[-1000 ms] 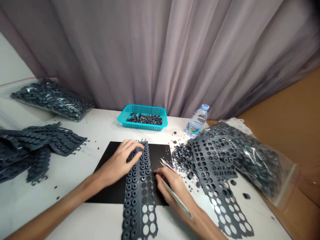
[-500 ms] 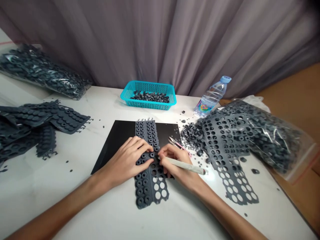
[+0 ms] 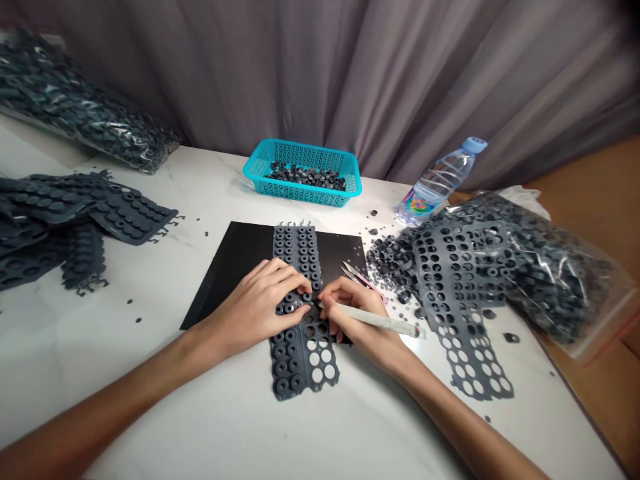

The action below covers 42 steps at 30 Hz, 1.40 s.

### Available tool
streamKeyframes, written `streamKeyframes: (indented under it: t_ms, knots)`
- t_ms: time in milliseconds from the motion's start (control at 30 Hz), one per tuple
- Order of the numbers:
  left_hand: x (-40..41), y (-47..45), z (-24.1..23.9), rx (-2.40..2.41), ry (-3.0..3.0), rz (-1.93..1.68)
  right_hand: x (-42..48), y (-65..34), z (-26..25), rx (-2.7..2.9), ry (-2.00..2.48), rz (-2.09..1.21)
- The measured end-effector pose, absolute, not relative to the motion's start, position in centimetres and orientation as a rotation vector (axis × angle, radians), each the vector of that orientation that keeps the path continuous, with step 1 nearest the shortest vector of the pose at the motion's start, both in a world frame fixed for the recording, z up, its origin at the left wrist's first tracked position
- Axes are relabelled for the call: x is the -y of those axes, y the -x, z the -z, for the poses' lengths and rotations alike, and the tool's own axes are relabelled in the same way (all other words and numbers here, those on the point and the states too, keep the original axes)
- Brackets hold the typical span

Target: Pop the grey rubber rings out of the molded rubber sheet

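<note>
A long grey rubber strip [image 3: 300, 320] full of small rings lies along a black mat [image 3: 235, 267] on the white table. My left hand [image 3: 265, 307] lies on the strip's left side, fingers curled and pressing it down. My right hand [image 3: 353, 313] is closed in a pen grip round a thin pale tool [image 3: 380, 321], its tip at a ring in the strip's middle. Holes show in the strip's near right part where rings are gone. A pair of tweezers [image 3: 356, 275] lies on the mat just beyond my right hand.
A teal basket [image 3: 303, 175] of loose rings stands behind the mat. A water bottle [image 3: 440, 181], loose rings [image 3: 390, 257], punched-out strips [image 3: 460, 300] and a clear bag [image 3: 555, 273] lie right. More strips [image 3: 65, 227] and another bag [image 3: 75, 113] lie left. A curtain hangs behind.
My left hand slid back along the strip toward me. My right hand took the tool into a pen grip and brought its tip to the strip's middle. The view tilted down.
</note>
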State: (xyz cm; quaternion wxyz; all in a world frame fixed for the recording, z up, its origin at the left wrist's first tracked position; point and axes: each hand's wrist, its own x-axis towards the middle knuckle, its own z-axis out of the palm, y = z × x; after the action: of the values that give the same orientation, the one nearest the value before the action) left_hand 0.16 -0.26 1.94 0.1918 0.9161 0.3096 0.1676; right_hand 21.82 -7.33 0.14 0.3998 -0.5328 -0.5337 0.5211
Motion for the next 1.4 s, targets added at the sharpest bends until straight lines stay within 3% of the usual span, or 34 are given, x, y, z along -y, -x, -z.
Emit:
streamKeyframes:
  t_ms: [933, 1133, 1400]
  knots:
    - [0.2, -0.4, -1.6, -0.755, -2.669, -0.708, 7.5, -21.5, -0.2, 1.52, 1.381, -1.156]
    - [-0.4, 0.0, -1.5, -0.774, -2.522, -0.523, 6.8, -22.0, -0.1, 1.303, 1.238, -1.388]
    - [-0.2, 0.1, -2.0, -0.78, -2.537, -0.456, 5.8, -22.5, 0.3, 1.319, 1.191, -1.423]
